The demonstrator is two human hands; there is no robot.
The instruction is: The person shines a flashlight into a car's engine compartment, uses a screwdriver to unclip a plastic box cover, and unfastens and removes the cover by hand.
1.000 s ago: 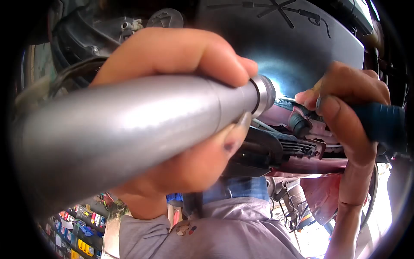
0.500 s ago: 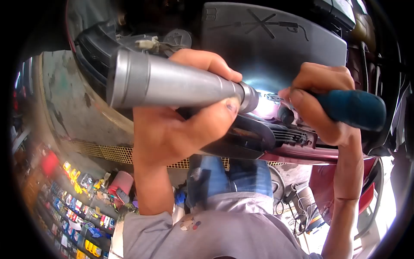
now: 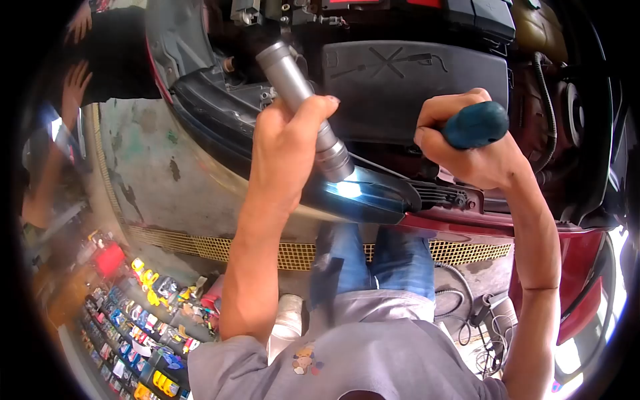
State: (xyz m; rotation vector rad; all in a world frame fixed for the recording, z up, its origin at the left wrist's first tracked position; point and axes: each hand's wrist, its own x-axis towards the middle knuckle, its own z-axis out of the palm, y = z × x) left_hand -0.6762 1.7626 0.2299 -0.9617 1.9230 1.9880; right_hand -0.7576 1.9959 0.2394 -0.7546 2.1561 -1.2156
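Observation:
A grey metal flashlight (image 3: 288, 75) is gripped in my left hand (image 3: 283, 143). Its lit end points down at the dark front edge (image 3: 360, 200) of the car's engine bay, where a bright spot falls. My right hand (image 3: 470, 147) is wrapped round the dark teal handle (image 3: 477, 125) of a tool, over the right part of the bay's front edge. The tool's far end is hidden by my hand. Between and beyond my hands lies a black plastic cover (image 3: 413, 87) with a crossed-out spray-gun marking.
Another person's hands (image 3: 77, 83) show at the upper left. Many small coloured items (image 3: 133, 333) fill racks at the lower left. A yellow floor grating (image 3: 293, 256) runs below the car. Cables (image 3: 490, 333) and a ribbed hose (image 3: 547, 100) are at the right.
The view has pulled back. The flashlight has turned from nearly level to steeply downward, its light moving left off the area by my right hand. My right hand's tool handle now points towards the camera.

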